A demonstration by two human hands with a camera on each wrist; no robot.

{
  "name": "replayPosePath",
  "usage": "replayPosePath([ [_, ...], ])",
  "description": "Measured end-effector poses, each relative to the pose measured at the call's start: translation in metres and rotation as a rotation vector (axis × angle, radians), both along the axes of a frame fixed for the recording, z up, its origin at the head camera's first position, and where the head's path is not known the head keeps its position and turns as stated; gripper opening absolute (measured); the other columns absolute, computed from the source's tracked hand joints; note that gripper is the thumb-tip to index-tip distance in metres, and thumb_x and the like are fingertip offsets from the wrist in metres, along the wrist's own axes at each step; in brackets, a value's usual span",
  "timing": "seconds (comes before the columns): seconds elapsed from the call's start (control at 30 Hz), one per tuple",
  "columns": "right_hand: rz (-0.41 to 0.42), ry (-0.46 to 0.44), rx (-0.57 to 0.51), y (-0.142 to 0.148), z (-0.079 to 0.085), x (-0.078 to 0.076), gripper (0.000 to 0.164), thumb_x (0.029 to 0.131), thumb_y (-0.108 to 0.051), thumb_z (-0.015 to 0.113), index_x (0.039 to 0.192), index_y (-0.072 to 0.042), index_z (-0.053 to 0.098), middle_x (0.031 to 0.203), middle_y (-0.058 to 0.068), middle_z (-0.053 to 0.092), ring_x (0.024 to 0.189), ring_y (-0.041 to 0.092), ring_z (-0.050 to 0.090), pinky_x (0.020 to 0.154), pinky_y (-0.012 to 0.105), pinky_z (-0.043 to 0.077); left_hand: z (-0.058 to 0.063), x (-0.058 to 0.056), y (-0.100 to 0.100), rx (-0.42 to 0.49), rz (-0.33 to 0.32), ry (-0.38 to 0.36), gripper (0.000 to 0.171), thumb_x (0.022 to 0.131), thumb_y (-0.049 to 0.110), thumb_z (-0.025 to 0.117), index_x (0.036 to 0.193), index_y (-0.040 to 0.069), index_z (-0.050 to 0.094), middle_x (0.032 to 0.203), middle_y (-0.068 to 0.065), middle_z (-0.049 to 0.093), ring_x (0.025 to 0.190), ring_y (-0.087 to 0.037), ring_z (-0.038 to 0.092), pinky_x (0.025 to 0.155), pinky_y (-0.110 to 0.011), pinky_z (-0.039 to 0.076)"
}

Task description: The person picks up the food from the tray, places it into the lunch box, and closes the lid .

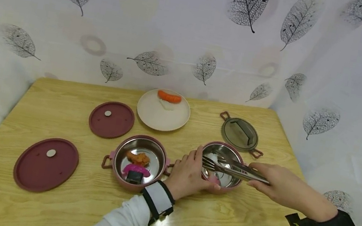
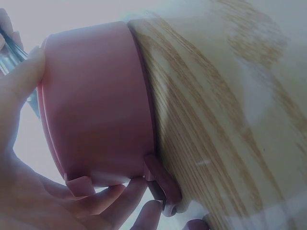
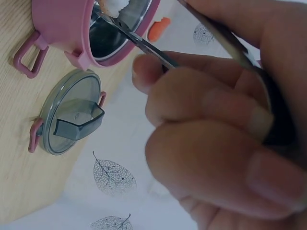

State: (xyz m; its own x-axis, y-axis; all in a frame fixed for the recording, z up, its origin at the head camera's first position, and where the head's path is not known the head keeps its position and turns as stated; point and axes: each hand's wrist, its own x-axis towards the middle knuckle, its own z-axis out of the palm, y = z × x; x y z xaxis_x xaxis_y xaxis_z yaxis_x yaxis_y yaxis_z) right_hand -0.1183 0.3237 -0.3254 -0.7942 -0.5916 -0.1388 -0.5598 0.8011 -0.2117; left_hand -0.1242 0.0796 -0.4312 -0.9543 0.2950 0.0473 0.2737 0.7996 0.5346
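Observation:
My left hand (image 1: 189,172) grips a pink pot (image 2: 96,96) with a steel inside. Its thumb lies at the rim, and its fingers are on the pot's side by the handle (image 2: 165,187). In my right hand (image 1: 280,185) is a pair of metal tongs (image 1: 246,173), slanting into this pot. The tong tips are close to a white-and-brown food piece (image 3: 114,7) inside. Left of my left hand, a second pink pot (image 1: 121,178) holds a crispy orange-brown piece (image 1: 138,158) and a magenta piece with a black band (image 1: 134,177).
Behind the pots stands a cream plate (image 1: 151,118) bearing an orange sausage (image 1: 169,97) and a pale piece. A see-through lid with pink handles (image 1: 248,140) lies at the back right. Two dark-red round lids, a far one (image 1: 111,123) and a near one (image 1: 38,173), lie on the left.

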Motion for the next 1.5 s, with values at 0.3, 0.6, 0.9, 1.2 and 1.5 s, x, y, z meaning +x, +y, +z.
replayPosePath([
  [0.3, -0.016, -0.044, -0.060, 0.003, 0.006, 0.000, 0.035, 0.093, -0.036, 0.052, 0.113, -0.010, 0.063, 0.084, -0.009, 0.064, 0.065, -0.004, 0.048, 0.057, 0.023, 0.041, -0.001, 0.001, 0.001, 0.017, 0.010, 0.042, 0.102, 0.069, 0.060, 0.064, 0.145, 0.002, 0.029, 0.123, -0.016, 0.057, 0.100, -0.030, 0.059, 0.077, -0.049, 0.051],
  [0.6, -0.061, -0.075, -0.038, 0.006, 0.017, -0.002, 0.042, 0.093, -0.042, 0.049, 0.116, -0.010, 0.063, 0.087, -0.008, 0.066, 0.061, -0.003, 0.048, 0.056, 0.022, 0.040, 0.000, 0.000, -0.001, 0.015, 0.012, -0.015, 0.124, 0.055, 0.077, 0.065, 0.148, 0.004, 0.024, 0.129, -0.016, 0.054, 0.108, -0.030, 0.056, 0.083, -0.051, 0.048],
  [0.9, -0.084, -0.047, -0.043, 0.003, 0.045, -0.003, 0.045, 0.093, -0.040, 0.050, 0.121, -0.006, 0.060, 0.075, -0.009, 0.057, 0.056, -0.002, 0.043, 0.053, 0.021, 0.038, 0.000, -0.001, 0.000, 0.003, 0.008, -0.025, 0.123, 0.056, 0.076, 0.064, 0.149, 0.006, 0.023, 0.131, -0.015, 0.053, 0.110, -0.030, 0.055, 0.083, -0.051, 0.049],
  [1.2, -0.062, 0.139, -0.071, -0.026, 0.045, -0.036, 0.045, 0.093, -0.038, 0.051, 0.120, -0.002, 0.059, 0.090, 0.005, 0.068, 0.074, 0.014, 0.059, 0.067, 0.038, 0.048, 0.001, -0.002, -0.002, -0.012, -0.007, -0.022, 0.126, 0.056, 0.080, 0.060, 0.150, 0.006, 0.020, 0.131, -0.016, 0.053, 0.111, -0.030, 0.055, 0.084, -0.051, 0.049],
  [1.5, -0.076, 0.108, -0.094, -0.081, 0.019, -0.085, 0.050, 0.093, -0.036, 0.052, 0.124, 0.002, 0.056, 0.098, 0.016, 0.068, 0.080, 0.023, 0.062, 0.070, 0.044, 0.050, 0.001, -0.001, -0.002, -0.002, -0.001, -0.014, 0.123, 0.055, 0.078, 0.062, 0.149, 0.009, 0.022, 0.128, -0.014, 0.054, 0.107, -0.029, 0.056, 0.082, -0.050, 0.049],
])
